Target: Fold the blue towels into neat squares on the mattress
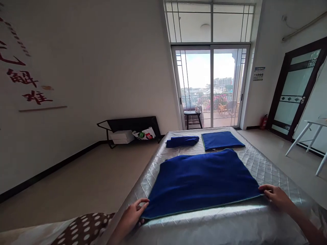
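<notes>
- Pinching both near corners of one spread blue cloth (201, 180): left hand (135, 212) and right hand (277, 197), fingers bent, arms apart.
- It lies by the near edge of the table (265, 168).
- Two folded cloths (222, 140) toward the far edge.

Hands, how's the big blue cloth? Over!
Left hand, right hand holding near corners. Big blue green-edged cloth spread out. Bundled blue cloth, flat blue cloth beyond; neither blocking.
</notes>
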`<state>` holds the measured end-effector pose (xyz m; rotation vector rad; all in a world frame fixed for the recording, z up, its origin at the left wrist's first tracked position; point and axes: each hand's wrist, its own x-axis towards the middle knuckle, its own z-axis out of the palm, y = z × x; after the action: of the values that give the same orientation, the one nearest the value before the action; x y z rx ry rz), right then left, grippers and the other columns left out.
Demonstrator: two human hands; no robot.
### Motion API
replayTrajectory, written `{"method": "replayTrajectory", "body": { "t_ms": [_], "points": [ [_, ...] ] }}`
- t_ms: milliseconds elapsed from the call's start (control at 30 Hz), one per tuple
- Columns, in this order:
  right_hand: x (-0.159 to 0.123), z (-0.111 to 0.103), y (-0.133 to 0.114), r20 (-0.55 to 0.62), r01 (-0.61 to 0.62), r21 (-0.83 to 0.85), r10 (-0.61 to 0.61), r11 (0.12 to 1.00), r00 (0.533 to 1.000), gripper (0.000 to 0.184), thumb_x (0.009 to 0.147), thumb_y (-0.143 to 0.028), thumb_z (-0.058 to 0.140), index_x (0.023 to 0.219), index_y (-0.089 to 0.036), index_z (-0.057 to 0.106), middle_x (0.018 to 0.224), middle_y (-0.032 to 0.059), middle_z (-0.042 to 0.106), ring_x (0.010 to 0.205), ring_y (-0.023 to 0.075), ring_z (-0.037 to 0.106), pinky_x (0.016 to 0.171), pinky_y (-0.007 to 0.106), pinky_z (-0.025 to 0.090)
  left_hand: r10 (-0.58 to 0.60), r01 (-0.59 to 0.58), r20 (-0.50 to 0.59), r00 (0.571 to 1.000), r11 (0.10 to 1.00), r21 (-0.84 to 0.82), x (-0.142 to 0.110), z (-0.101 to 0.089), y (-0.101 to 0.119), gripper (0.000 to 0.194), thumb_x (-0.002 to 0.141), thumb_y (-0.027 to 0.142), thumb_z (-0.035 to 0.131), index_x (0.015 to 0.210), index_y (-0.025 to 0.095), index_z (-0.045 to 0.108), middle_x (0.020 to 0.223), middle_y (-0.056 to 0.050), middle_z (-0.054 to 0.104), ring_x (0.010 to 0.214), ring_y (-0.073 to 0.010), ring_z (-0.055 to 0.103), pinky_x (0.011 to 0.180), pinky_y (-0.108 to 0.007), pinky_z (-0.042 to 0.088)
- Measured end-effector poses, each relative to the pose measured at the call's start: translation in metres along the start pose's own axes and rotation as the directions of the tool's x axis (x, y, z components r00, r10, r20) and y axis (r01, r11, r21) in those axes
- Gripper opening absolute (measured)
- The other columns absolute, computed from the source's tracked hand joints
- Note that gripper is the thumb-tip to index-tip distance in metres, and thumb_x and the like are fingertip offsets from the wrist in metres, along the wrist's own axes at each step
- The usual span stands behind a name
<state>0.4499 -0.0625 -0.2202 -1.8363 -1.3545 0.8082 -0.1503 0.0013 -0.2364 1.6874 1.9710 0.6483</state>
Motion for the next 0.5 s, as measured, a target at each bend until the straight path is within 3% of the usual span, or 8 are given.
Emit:
{"method": "replayTrajectory", "body": {
  "t_ms": [67, 200, 267, 400, 500],
  "points": [
    [0.000, -0.004, 0.005, -0.012, -0.004, -0.045, 0.003, 0.999, 1.000, 0.032, 0.059, -0.045, 0.054, 0.073, -0.027, 0.077, 0.068, 0.0012, 0.074, 0.059, 0.0220, 0.068, 0.061, 0.032, 0.055, 0.004, -0.005, 0.052, 0.999, 1.000, 0.024, 0.000, 0.002, -0.007, 0.038, 0.080, 0.056, 0.049, 0.090, 0.027, 0.071, 0.049, 0.005, 0.057, 0.049, -0.0198, 0.064, 0.050, -0.027, 0.049],
    [-0.003, -0.015, 0.008, 0.037, 0.000, -0.051, 0.002, 0.999, 0.999, 0.033, 0.061, -0.046, 0.056, 0.078, -0.028, 0.078, 0.073, 0.0024, 0.076, 0.063, 0.0237, 0.070, 0.063, 0.032, 0.056, 0.067, -0.068, 0.015, 0.998, 0.995, 0.075, -0.002, -0.005, -0.010, 0.041, 0.075, 0.057, 0.048, 0.088, 0.027, 0.071, 0.053, 0.004, 0.059, 0.061, -0.0220, 0.065, 0.061, -0.029, 0.049],
    [-0.004, -0.018, 0.012, 0.040, 0.005, -0.054, -0.003, 0.999, 0.999, 0.032, 0.061, -0.047, 0.058, 0.079, -0.029, 0.078, 0.081, 0.0031, 0.078, 0.067, 0.0247, 0.071, 0.063, 0.033, 0.056, 0.075, -0.079, 0.047, 0.996, 0.994, 0.079, -0.005, -0.008, -0.011, 0.043, 0.074, 0.060, 0.047, 0.088, 0.027, 0.071, 0.056, 0.003, 0.062, 0.062, -0.0228, 0.065, 0.063, -0.030, 0.049],
    [-0.004, -0.023, 0.023, 0.018, 0.009, -0.119, -0.007, 0.993, 1.000, 0.032, 0.061, -0.050, 0.059, 0.078, -0.031, 0.079, 0.084, 0.0023, 0.079, 0.067, 0.0264, 0.071, 0.062, 0.035, 0.057, 0.052, -0.067, 0.131, 0.990, 0.991, 0.112, -0.009, -0.009, -0.021, 0.046, 0.075, 0.059, 0.045, 0.095, 0.028, 0.072, 0.061, 0.002, 0.066, 0.065, -0.0235, 0.067, 0.066, -0.030, 0.050],
    [0.003, -0.029, 0.023, -0.041, 0.006, -0.200, -0.015, 0.980, 0.999, 0.031, 0.061, -0.053, 0.061, 0.077, -0.032, 0.078, 0.090, 0.0033, 0.079, 0.068, 0.0267, 0.072, 0.063, 0.035, 0.057, 0.087, -0.106, 0.115, 0.990, 0.979, 0.172, -0.001, -0.011, -0.029, 0.047, 0.077, 0.056, 0.045, 0.103, 0.028, 0.073, 0.076, -0.001, 0.072, 0.076, -0.0244, 0.071, 0.074, -0.032, 0.053]
  ]
}}
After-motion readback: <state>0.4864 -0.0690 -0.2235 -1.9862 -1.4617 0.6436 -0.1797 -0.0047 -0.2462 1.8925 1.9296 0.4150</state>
